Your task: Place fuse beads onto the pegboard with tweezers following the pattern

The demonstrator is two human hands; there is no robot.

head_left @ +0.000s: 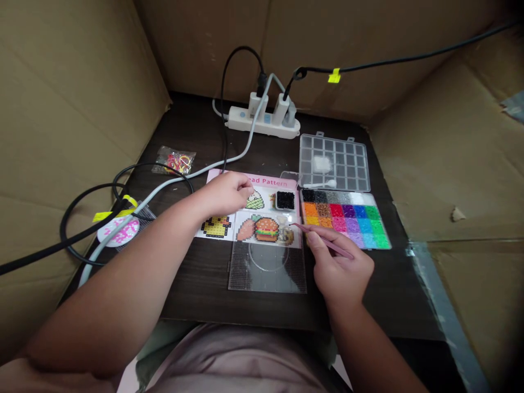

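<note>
**Pink shirt front (233, 360), bare forearms and pink tweezers (327, 240) over a bead chart**

Right hand (339, 267) pinched firmly on the tweezers, tips just right of a printed burger on a pattern sheet (254, 210). Left hand (226, 194) lying on the sheet's upper edge, fingers loosely curled, gripping nothing visible and hiding the start of the pink heading: only "ead Pattern" legible. Small tray of black beads (285, 200) on the sheet, beside the left fingertips. Clear pegboard (267, 267) along the sheet's lower edge. Just right, an open bead box (346, 221) in rows of colours, below a clear compartment box (333, 162) with a white bit inside. Farther back, a white power strip (262, 123) with two plugs, all on a dark surface (196, 289). Off left, a bag of coloured rubber bands (175, 160).
</note>
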